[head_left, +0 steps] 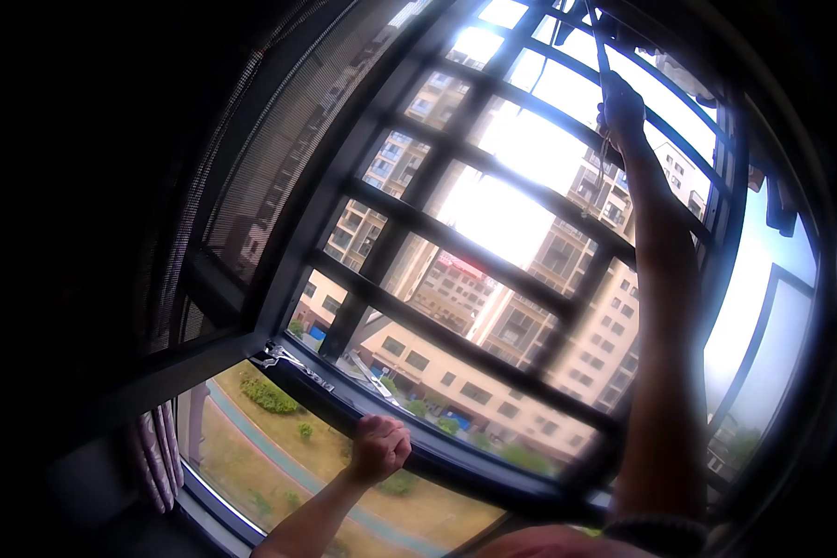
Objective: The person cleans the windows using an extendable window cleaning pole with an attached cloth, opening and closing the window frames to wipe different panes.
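My left hand [379, 448] is closed at the lower edge of the window opening, its fingers curled over the dark sill frame [446, 448]. Whether it grips the frame or only rests there is hard to tell. High at the upper right, my right hand [621, 110] is raised at the end of an outstretched arm, wrapped round a thin dark pole [599, 42] that runs upward. A thin cord [602, 158] hangs just below this hand. Dark window bars [493, 158] cross the view behind both hands.
At the left stands an opened window sash with a mesh screen [284, 139]. A metal hinge stay [274, 354] sits at the frame's lower left corner. A patterned curtain [158, 456] hangs at lower left. Hanging items [781, 209] show at right. Buildings and lawn lie outside, far below.
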Tool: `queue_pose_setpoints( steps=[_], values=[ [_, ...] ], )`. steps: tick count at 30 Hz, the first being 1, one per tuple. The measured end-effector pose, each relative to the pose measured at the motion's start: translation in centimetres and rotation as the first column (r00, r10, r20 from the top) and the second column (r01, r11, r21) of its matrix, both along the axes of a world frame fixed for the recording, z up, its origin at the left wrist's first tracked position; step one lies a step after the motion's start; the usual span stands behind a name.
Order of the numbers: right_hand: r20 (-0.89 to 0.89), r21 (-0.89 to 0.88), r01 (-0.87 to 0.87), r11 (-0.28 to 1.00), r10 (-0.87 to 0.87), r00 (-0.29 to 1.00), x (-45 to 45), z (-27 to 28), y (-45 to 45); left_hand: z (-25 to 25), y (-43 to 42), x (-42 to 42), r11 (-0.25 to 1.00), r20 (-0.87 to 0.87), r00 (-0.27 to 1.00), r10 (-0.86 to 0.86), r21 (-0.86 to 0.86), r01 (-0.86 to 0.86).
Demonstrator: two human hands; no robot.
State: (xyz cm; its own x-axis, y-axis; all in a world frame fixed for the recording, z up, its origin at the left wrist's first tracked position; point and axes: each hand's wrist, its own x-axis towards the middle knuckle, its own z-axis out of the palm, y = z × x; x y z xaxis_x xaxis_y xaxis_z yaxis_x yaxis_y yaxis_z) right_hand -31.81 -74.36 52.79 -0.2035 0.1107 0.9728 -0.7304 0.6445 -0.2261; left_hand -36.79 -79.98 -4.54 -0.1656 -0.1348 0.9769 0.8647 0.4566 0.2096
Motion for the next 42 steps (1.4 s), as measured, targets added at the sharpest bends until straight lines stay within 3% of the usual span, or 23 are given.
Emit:
queue_pose_setpoints(
  steps=[2, 5, 6, 11, 13, 16, 19, 22, 25, 30, 34, 42],
  values=[
    [-0.013, 0.032, 0.086, 0.996, -0.086, 0.996, -0.7, -1.1, 0.3, -0.1, 0.0, -0.1, 1.0, 0.005, 1.0, 0.0, -0.001, 0.0],
    [0.0, 0.04, 0.08, 0.996, -0.08, 0.997, -1.6, -2.1, 1.4, 0.1, -0.2, 0.1, 1.0, 0.013, 1.0, 0.004, -0.015, -0.003],
    [-0.077, 0.076, 0.222, 0.972, -0.217, 0.973, -1.8, -2.2, 1.7, 0.1, -0.2, 0.2, 1.0, 0.014, 1.0, 0.005, -0.016, -0.005],
    [-0.241, 0.235, 0.274, 0.933, -0.217, 0.946, -1.3, -2.2, 3.9, 0.3, -0.3, 0.3, 1.0, 0.015, 1.0, 0.001, -0.016, -0.001],
    [-0.187, 0.224, 0.336, 0.915, -0.298, 0.936, -0.7, -2.1, 5.3, 0.5, -0.3, 0.4, 1.0, 0.02, 1.0, -0.004, -0.023, 0.005],
    [-0.324, 0.277, 0.505, 0.817, -0.416, 0.85, -1.1, -1.8, 8.8, 0.5, -0.3, 0.3, 1.0, 0.012, 1.0, 0.002, -0.017, -0.002],
    [-0.301, 0.26, 0.488, 0.833, -0.41, 0.861, 1.8, -5.3, 8.0, 0.7, -0.3, 0.3, 1.0, 0.002, 1.0, 0.005, -0.011, -0.005],
    [0.057, 0.178, 0.241, 0.954, -0.254, 0.965, 4.6, -7.5, 7.5, 0.7, -0.2, 0.3, 1.0, 0.007, 1.0, 0.015, -0.01, -0.015],
    [0.167, 0.205, 0.114, 0.972, -0.15, 0.974, 6.6, -8.6, 7.1, 0.6, 0.0, 0.2, 1.0, 0.007, 1.0, 0.024, -0.009, -0.024],
    [0.171, 0.209, 0.189, 0.959, -0.226, 0.959, 9.2, -10.4, 7.6, 1.1, 0.0, 0.6, 0.999, -0.005, 0.999, 0.044, -0.014, -0.044],
    [0.225, 0.16, 0.145, 0.976, -0.179, 0.958, 11.8, -12.0, 8.6, 0.8, 0.2, 0.3, 0.997, 0.001, 0.998, 0.07, -0.037, -0.07],
    [0.17, 0.336, 0.238, 0.911, -0.307, 0.936, 14.5, -13.0, 12.8, 1.1, 0.8, 0.5, 0.985, 0.027, 0.988, 0.152, -0.083, -0.149]
  ],
)
